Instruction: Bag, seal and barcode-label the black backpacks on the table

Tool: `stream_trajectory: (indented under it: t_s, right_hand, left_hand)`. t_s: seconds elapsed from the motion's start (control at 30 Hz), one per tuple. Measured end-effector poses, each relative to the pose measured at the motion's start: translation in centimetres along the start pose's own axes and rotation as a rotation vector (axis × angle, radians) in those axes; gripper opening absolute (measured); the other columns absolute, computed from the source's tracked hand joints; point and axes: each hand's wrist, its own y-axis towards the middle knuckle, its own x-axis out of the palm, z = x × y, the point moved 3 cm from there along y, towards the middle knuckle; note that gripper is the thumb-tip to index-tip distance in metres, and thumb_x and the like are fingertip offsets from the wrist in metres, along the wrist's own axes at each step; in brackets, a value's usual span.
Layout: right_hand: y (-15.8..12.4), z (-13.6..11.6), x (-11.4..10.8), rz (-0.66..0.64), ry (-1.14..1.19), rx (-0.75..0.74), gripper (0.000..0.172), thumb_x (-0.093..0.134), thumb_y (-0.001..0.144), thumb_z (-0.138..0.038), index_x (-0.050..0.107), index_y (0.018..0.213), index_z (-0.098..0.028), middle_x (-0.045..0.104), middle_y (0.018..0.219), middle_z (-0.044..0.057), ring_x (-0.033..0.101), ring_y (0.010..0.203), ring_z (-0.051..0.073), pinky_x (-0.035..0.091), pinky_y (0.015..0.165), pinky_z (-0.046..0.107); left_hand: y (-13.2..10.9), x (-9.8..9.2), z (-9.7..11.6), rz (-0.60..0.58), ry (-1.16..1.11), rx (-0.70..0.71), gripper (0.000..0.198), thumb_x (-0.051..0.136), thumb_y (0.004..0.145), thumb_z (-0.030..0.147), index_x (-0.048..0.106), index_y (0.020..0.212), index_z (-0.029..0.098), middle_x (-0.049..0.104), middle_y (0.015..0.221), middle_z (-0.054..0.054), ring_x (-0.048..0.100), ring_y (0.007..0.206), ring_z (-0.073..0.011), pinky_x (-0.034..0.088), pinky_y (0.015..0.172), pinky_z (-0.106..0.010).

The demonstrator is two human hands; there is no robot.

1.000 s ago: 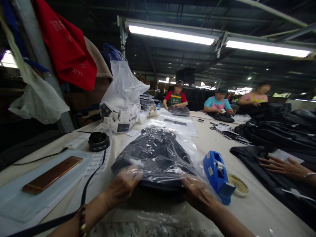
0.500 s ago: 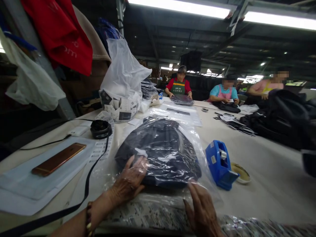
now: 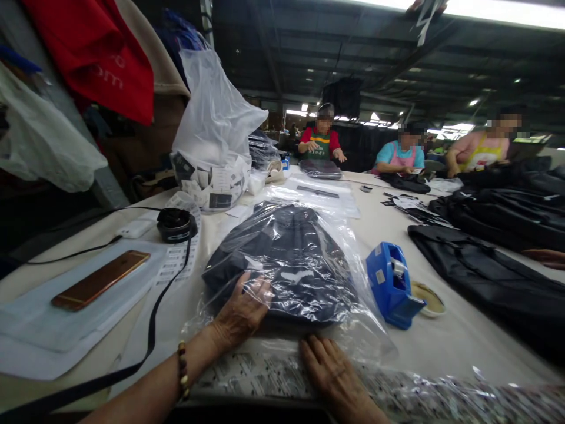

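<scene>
Black bag [image 3: 304,247], narrow end farthest

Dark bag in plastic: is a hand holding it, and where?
No grip shows: the left hand rests on the near left part of the bag; the right hand lies in front.

Part of the wrapped dark bag [image 3: 291,250] is covered by the left hand [image 3: 245,309], whose forearm [image 3: 152,380] is cut off below. Well right of the right hand [image 3: 333,368], another person's hand [image 3: 548,257] is cropped by the edge; beyond the left hand, print on the labels [image 3: 224,181] cannot be read.
</scene>
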Motion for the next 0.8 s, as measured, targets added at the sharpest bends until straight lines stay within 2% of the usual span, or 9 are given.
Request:
stream_trajectory:
  t_s: [0.1,0.23,0.37,0.5,0.57,0.63,0.67,0.73,0.8]
  right_hand:
    - [1.2,-0.4,-0.4,0.035,0.118,0.025,0.030,0.034,0.085,-0.005,0.058,0.098,-0.016,0.063,0.087,0.007,0.057,0.079,0.019,0.047,0.074,0.030]
    - [2.6,-0.5,-1.5,0.144,0.215,0.013,0.039,0.019,0.090,-0.010,0.058,0.088,-0.013,0.059,0.075,0.008,0.052,0.070,0.018,0.045,0.067,0.030]
    - [2.5,-0.7,-1.0,0.129,0.233,-0.020,0.040,0.020,0.092,-0.011,0.056,0.075,-0.016,0.055,0.066,0.005,0.048,0.062,0.016,0.043,0.059,0.027]
    - [2.3,-1.2,-1.9,0.126,0.246,-0.012,0.037,0.027,0.093,-0.015,0.053,0.068,-0.018,0.054,0.061,0.002,0.049,0.057,0.014,0.039,0.053,0.027]
    - [2.5,-1.4,-3.9,0.204,0.186,-0.049,0.028,0.037,0.092,-0.019,0.057,0.072,-0.018,0.059,0.066,0.002,0.053,0.063,0.014,0.041,0.059,0.027]
    - [2.8,-1.1,-6.5,0.306,0.088,-0.087,0.015,0.049,0.087,-0.020,0.063,0.083,-0.019,0.064,0.078,0.003,0.057,0.077,0.016,0.042,0.072,0.030]
    - [3.0,-0.7,-7.6,0.347,0.041,-0.085,0.013,0.052,0.085,-0.018,0.063,0.091,-0.020,0.065,0.086,0.004,0.057,0.086,0.018,0.041,0.080,0.033]
    - [3.5,1.0,-9.3,0.399,-0.027,-0.012,0.025,0.056,0.079,-0.011,0.062,0.102,-0.020,0.063,0.097,0.008,0.054,0.099,0.023,0.037,0.090,0.041]
    - [3.9,3.0,-9.7,0.405,-0.060,0.083,0.031,0.055,0.077,-0.006,0.060,0.106,-0.017,0.061,0.102,0.012,0.052,0.103,0.026,0.037,0.090,0.045]
  left_hand:
    - [0.3,-0.4,-0.2,0.029,0.004,0.011,0.028,0.044,0.084,0.020,0.059,0.107,0.013,0.061,0.114,-0.013,0.047,0.115,-0.0268,0.021,0.105,-0.055]
    - [0.4,-0.9,0.1,0.082,0.036,0.002,0.027,0.043,0.084,0.015,0.061,0.105,0.014,0.061,0.113,-0.012,0.049,0.113,-0.0255,0.023,0.105,-0.052]
    - [0.0,-1.0,0.6,0.087,0.042,-0.029,0.030,0.037,0.087,0.011,0.060,0.106,0.013,0.061,0.115,-0.010,0.046,0.116,-0.0233,0.018,0.108,-0.049]
    - [-0.8,-2.0,1.0,0.111,-0.049,-0.032,0.028,0.042,0.087,0.016,0.059,0.109,0.012,0.058,0.120,-0.012,0.042,0.122,-0.0279,0.023,0.106,-0.052]
    - [-1.3,-3.3,1.5,0.150,-0.108,0.011,0.028,0.043,0.086,0.013,0.059,0.109,0.011,0.058,0.119,-0.012,0.043,0.122,-0.0276,0.027,0.105,-0.050]
    - [-1.5,-4.9,2.0,0.216,-0.149,0.064,0.030,0.039,0.087,0.009,0.061,0.107,0.012,0.060,0.114,-0.009,0.046,0.116,-0.0223,0.029,0.105,-0.043]
    - [-1.5,-5.7,2.1,0.255,-0.157,0.075,0.030,0.038,0.088,0.009,0.061,0.106,0.013,0.060,0.111,-0.007,0.048,0.113,-0.0195,0.029,0.104,-0.040]
    - [-0.9,-7.0,1.8,0.344,-0.135,0.023,0.026,0.044,0.087,0.010,0.061,0.106,0.016,0.058,0.108,-0.006,0.049,0.108,-0.0179,0.032,0.102,-0.039]
    - [0.0,-7.5,0.8,0.372,-0.070,-0.107,0.029,0.054,0.081,0.008,0.058,0.108,0.016,0.055,0.109,-0.009,0.048,0.108,-0.0221,0.036,0.096,-0.043]
